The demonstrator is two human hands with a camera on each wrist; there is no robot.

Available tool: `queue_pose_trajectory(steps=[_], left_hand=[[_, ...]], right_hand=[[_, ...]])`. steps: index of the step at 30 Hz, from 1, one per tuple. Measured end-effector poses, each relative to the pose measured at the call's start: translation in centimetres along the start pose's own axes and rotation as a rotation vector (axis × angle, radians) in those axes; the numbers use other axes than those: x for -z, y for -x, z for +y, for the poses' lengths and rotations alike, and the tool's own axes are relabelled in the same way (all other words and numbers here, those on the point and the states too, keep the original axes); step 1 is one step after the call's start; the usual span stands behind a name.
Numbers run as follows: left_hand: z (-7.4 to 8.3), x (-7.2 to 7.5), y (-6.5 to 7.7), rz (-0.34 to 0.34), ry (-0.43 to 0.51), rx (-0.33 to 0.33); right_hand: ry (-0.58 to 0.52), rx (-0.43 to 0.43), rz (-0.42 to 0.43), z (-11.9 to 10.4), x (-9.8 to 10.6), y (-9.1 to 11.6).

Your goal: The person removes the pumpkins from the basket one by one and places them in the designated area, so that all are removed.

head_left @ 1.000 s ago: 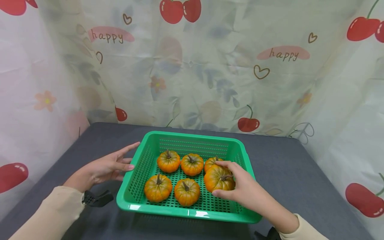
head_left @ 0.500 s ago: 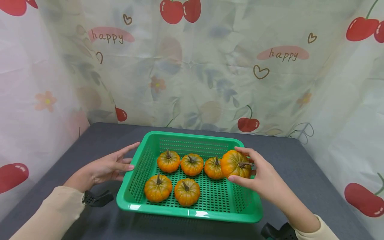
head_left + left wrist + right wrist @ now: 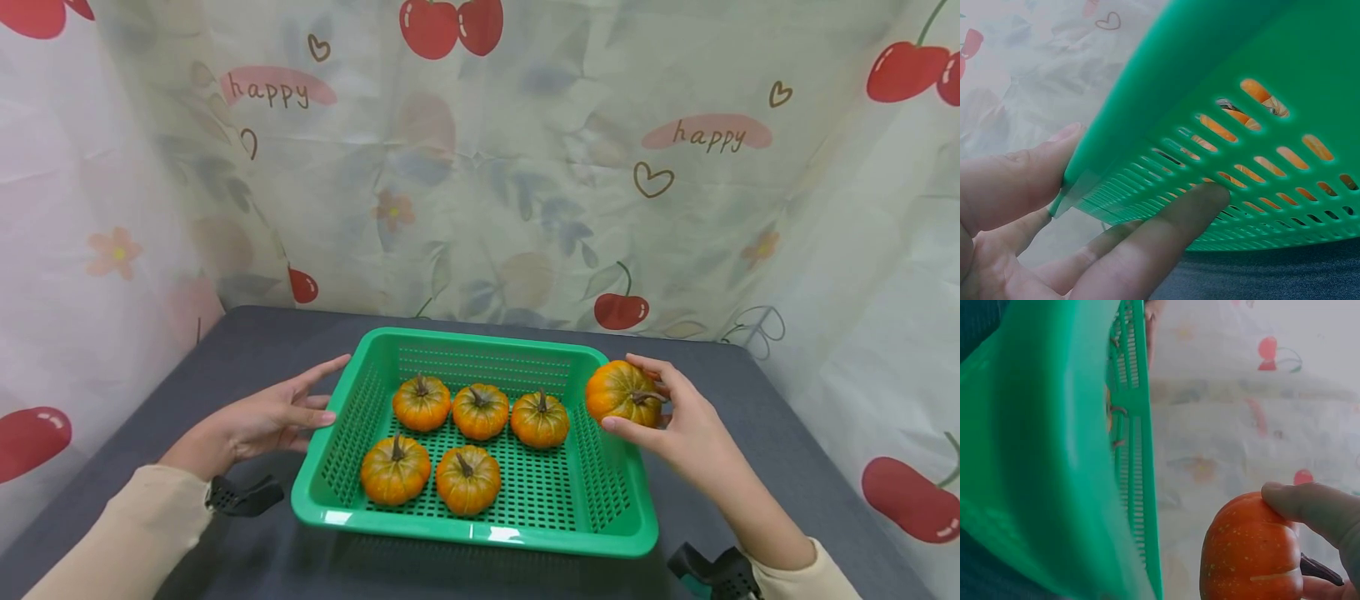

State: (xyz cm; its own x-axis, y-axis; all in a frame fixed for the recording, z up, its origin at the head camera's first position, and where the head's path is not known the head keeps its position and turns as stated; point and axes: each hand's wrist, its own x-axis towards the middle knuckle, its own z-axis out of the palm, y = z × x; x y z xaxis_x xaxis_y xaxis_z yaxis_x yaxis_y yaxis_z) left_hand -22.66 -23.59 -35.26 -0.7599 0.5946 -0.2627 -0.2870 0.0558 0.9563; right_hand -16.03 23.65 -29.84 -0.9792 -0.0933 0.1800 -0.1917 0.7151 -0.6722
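In the head view my right hand [image 3: 682, 417] grips a small orange pumpkin [image 3: 621, 392] with a brown stem, held over the right rim of a green plastic basket [image 3: 480, 546]. The right wrist view has this pumpkin [image 3: 1247, 550] beside the basket's wall, a fingertip on its skin. My left hand [image 3: 262, 421] holds the basket's left rim, its thumb over the edge. Seen from the left wrist, fingers [image 3: 1166, 237] press against the slotted outer wall [image 3: 1222, 150]. Several similar pumpkins stand inside: a back row ending with one pumpkin [image 3: 540, 419] and a front pair with another pumpkin [image 3: 468, 481].
The basket stands on a dark grey tabletop [image 3: 705, 400]. Behind and at the sides hangs a pale curtain [image 3: 480, 208] printed with cherries and hearts. A black wrist device [image 3: 243, 496] is strapped at the left sleeve, another black device [image 3: 716, 571] at the right.
My right hand has lifted the pumpkin from the basket's right part and carried it right, up to the rim. The left hand, the basket and the other pumpkins stay in place.
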Motion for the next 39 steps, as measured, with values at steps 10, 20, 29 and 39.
queue_pose_trajectory(steps=[10,20,29,39], left_hand=[[0.0,0.1,0.0,-0.009,0.001,-0.005],[0.1,0.1,0.0,-0.008,0.004,-0.005],[0.0,0.2,0.0,-0.009,0.002,-0.007],[0.0,0.2,0.0,-0.014,0.006,-0.011]], right_hand=[[0.039,-0.070,0.035,1.9,0.6,-0.7],[0.024,-0.134,0.061,3.9,1.0,-1.4],[0.037,-0.176,0.085,6.1,1.0,-2.2],[0.082,-0.217,0.055,8.4,0.7,-2.8]])
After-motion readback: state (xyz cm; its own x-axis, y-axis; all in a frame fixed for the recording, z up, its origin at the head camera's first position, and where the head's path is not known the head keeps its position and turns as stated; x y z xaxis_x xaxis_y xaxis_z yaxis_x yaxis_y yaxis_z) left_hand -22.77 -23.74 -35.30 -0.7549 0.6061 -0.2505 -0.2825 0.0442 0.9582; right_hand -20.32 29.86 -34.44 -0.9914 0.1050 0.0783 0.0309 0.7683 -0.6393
